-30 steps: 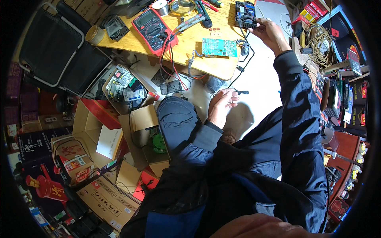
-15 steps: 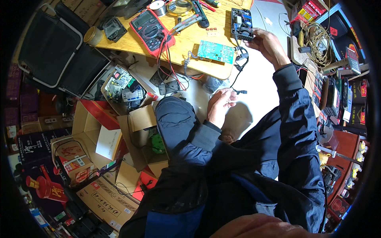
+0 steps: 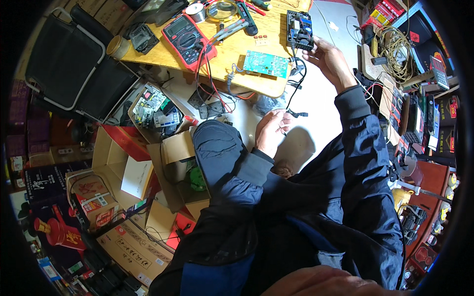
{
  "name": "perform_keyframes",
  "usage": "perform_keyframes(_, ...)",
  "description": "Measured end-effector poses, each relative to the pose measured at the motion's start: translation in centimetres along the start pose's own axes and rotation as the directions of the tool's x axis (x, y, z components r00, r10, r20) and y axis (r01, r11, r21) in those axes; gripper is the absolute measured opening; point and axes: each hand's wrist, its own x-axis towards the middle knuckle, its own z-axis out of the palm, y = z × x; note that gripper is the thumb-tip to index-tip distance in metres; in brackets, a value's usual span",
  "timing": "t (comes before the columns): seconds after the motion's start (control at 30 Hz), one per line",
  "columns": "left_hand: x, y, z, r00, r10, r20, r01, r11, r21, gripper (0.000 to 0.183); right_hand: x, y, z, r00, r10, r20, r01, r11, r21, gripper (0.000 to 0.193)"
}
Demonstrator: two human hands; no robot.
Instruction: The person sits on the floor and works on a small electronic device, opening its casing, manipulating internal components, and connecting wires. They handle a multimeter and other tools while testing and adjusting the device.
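My left hand (image 3: 271, 131) is closed in a pinch on a black cable (image 3: 298, 87), just beside its small black connector (image 3: 299, 114), above the floor. That cable hangs down from an open black housing (image 3: 299, 30) with electronic parts inside, at the right edge of the wooden table. My right hand (image 3: 330, 63) has its thumb and fingers closed at the near right corner of this housing. A green circuit board (image 3: 266, 63) lies close by on the table, solder side up, with a grey cable (image 3: 230, 76) at its left.
On the yellow table (image 3: 163, 56) are a red multimeter (image 3: 187, 40) with its probes, a solder spool (image 3: 196, 12) and a magnifier (image 3: 221, 9). Open cardboard boxes (image 3: 170, 170) crowd my left leg. A black folding chair (image 3: 61, 59) stands far left. Coiled cable (image 3: 395, 54) lies right.
Both hands keep their holds and have barely moved. The right hand's fingers shift slightly at the housing, and the whole view moves a little.
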Motion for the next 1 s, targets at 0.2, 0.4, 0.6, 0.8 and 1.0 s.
perform_keyframes(0.2,-0.1,-0.1,-0.1,1.0,-0.015,-0.02,0.015,1.0,-0.013,0.023,0.2,0.4,-0.1,0.998,-0.05,0.025,0.05,0.998,0.029,0.044)
perform_keyframes(0.4,-0.1,-0.3,0.5,0.999,-0.033,-0.002,0.033,0.999,-0.021,0.021,0.7,0.3,0.9,0.996,-0.069,0.049,0.072,0.995,-0.064,0.04)
perform_keyframes(0.6,-0.3,0.0,0.5,1.0,-0.029,0.001,0.029,0.998,0.056,0.025,0.1,0.5,0.5,1.0,-0.028,-0.01,0.028,0.999,-0.031,0.045)
perform_keyframes(0.8,-0.4,0.2,0.1,0.999,0.018,-0.027,-0.017,0.999,0.032,0.024,-0.1,1.3,0.0,0.998,-0.062,0.004,0.062,0.998,0.034,0.047)
perform_keyframes(1.0,-0.5,0.2,0.2,0.999,-0.002,-0.039,0.005,0.998,0.061,0.026,-0.4,1.1,0.3,0.997,-0.079,-0.003,0.079,0.995,0.062,0.044)
